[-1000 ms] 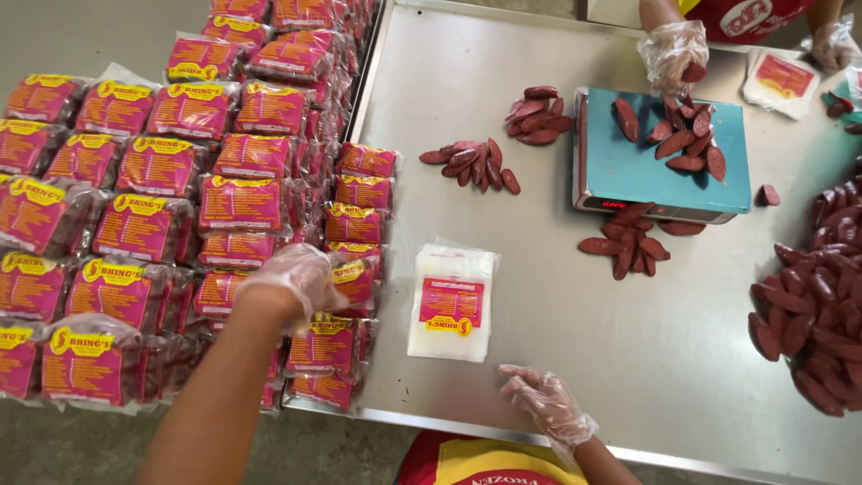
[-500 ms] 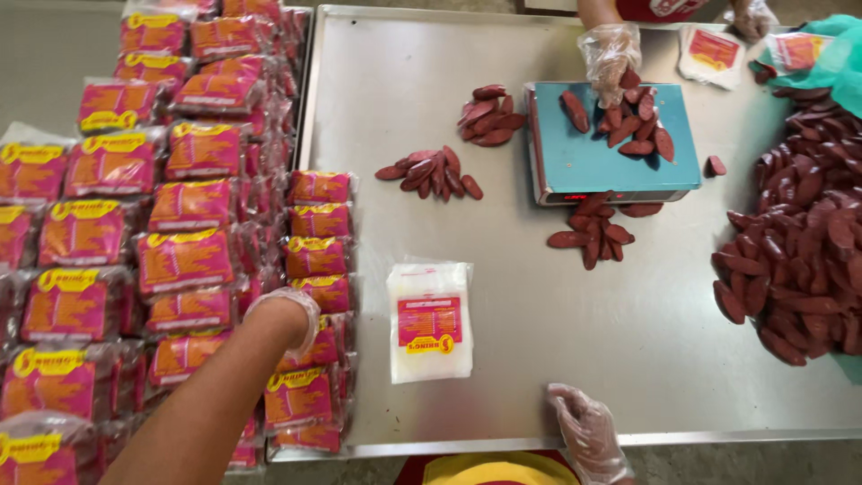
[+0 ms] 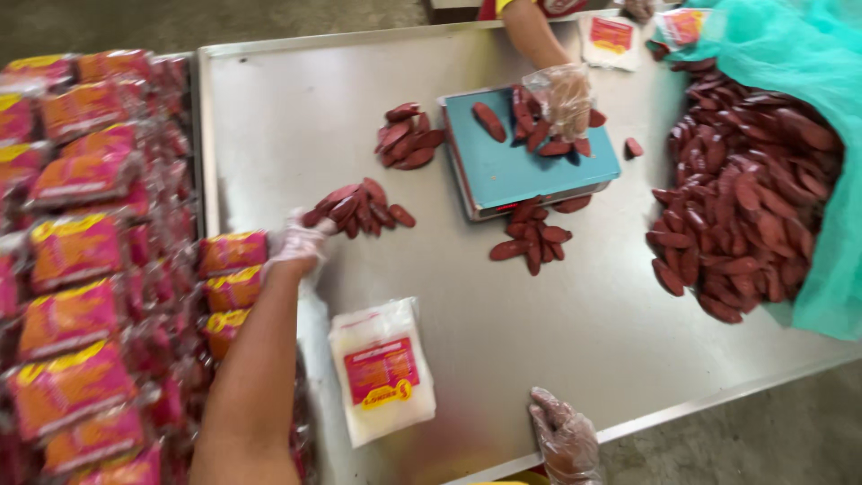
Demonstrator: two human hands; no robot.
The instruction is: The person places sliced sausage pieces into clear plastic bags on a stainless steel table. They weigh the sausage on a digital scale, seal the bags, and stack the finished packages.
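Note:
My left hand (image 3: 301, 242), in a clear plastic glove, stretches across the steel table (image 3: 287, 108) and touches the near end of a small pile of dark red sausages (image 3: 364, 208). I cannot tell whether the fingers have closed on any. My right hand (image 3: 564, 438), also gloved, rests with fingers apart at the table's near edge and holds nothing. Between my hands lies a stack of empty clear bags with red and yellow labels (image 3: 382, 368).
Another person's gloved hand (image 3: 561, 97) handles sausages on a blue scale (image 3: 530, 157). More sausage piles (image 3: 409, 136) (image 3: 532, 241) lie about it. A large heap (image 3: 745, 198) sits on green netting (image 3: 808, 72) at right. Filled red packs (image 3: 81, 269) cover the left side.
My left hand has moved from the packed bags at the left, up and right, to the small sausage pile. The view has shifted, and my right hand stays at the table edge.

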